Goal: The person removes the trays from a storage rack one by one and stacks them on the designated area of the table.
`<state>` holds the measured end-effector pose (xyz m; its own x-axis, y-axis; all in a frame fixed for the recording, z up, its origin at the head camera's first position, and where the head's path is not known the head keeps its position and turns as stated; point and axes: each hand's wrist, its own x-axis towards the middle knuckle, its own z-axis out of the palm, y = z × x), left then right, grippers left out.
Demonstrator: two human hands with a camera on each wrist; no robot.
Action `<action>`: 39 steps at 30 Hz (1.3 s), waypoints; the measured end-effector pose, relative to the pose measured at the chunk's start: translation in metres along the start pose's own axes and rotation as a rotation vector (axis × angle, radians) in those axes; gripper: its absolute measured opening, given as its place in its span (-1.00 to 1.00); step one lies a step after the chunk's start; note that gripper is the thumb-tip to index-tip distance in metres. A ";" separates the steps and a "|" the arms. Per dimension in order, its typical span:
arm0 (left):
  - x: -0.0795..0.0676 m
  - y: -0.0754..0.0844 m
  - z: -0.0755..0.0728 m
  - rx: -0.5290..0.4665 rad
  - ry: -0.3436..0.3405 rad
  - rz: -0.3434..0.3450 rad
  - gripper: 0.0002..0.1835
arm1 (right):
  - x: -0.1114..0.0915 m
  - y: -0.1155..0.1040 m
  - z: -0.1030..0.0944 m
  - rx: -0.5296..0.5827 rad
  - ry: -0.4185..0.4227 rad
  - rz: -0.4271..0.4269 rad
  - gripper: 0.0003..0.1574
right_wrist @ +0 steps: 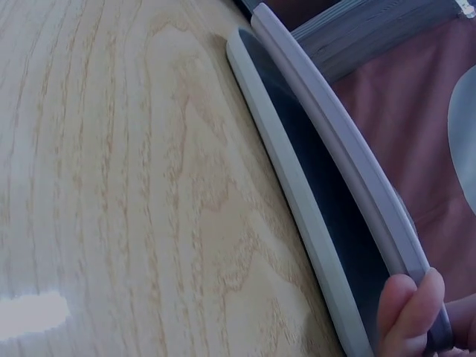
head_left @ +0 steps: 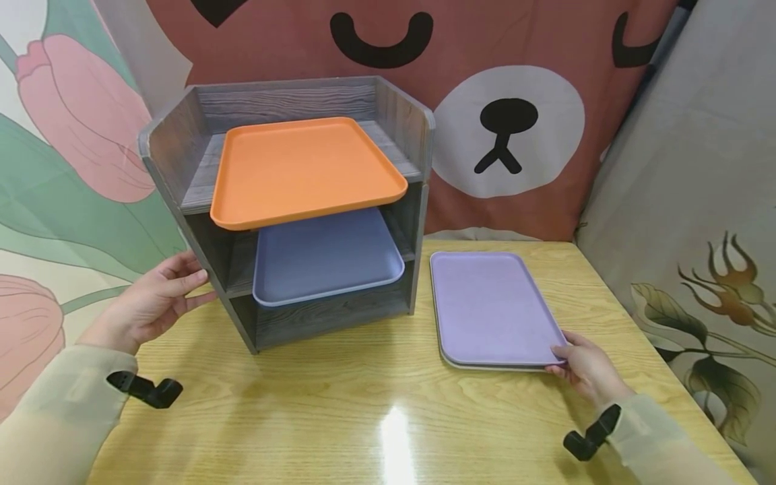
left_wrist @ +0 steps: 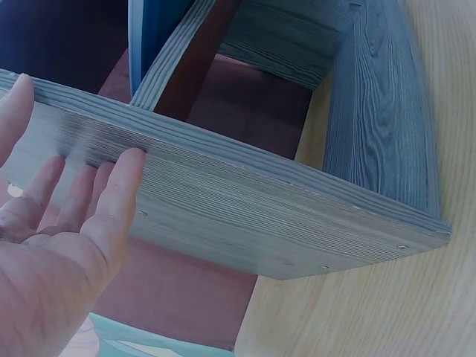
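Yellow-wood tabletop (head_left: 315, 404) spans 6 o'clock, running in front of everything. Right hand (head_left: 588, 369) at 4 o'clock, thumb and fingers pinching purple tray (head_left: 491, 306) by its near right corner. Strip of wood at the tray's 9 o'clock, then grey shelf unit (head_left: 336, 316); more wood at its 3 o'clock, out to the table's edge. Right wrist view: gap between its near edge and pale-rimmed tray (right_wrist: 297, 193) beneath. Lower one's mostly covered, so can't swear to its inside colour. Left hand (head_left: 154, 300) near 9 o'clock, gripping nothing, fingertips against shelf unit's outer left side. Blue tray (head_left: 330, 259) in middle bay, orange tray (head_left: 306, 172) on top deck, both front edges overhanging. Bear-print curtain (head_left: 485, 40) behind, 12 to 1.
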<state>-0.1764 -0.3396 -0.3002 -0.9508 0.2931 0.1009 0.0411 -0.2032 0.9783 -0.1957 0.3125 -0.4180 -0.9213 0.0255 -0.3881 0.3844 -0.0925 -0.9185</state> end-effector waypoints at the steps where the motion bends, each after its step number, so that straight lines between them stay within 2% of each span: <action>1: 0.000 0.000 0.000 0.000 0.000 0.000 -0.55 | 0.000 0.000 0.000 -0.009 0.006 0.002 -0.15; 8: 0.001 0.000 0.001 -0.002 -0.007 0.003 -0.54 | 0.001 0.001 0.000 -0.048 0.044 -0.004 -0.18; 15: 0.001 0.000 0.001 -0.008 0.000 -0.002 -0.55 | 0.001 0.001 0.000 -0.155 0.085 -0.020 -0.22; 31: 0.001 0.000 -0.001 0.001 -0.002 -0.001 -0.54 | 0.001 -0.001 -0.005 -0.412 0.079 -0.006 -0.24; 36: 0.000 -0.001 -0.001 -0.025 -0.017 0.013 -0.55 | 0.001 -0.003 -0.010 -0.439 0.064 0.002 -0.18; 39: -0.001 -0.001 0.000 -0.030 -0.023 0.019 -0.56 | -0.001 -0.009 -0.012 -0.478 0.080 -0.026 -0.17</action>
<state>-0.1753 -0.3402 -0.3013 -0.9425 0.3104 0.1242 0.0498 -0.2369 0.9703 -0.1973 0.3257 -0.4105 -0.9308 0.0999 -0.3516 0.3624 0.3767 -0.8525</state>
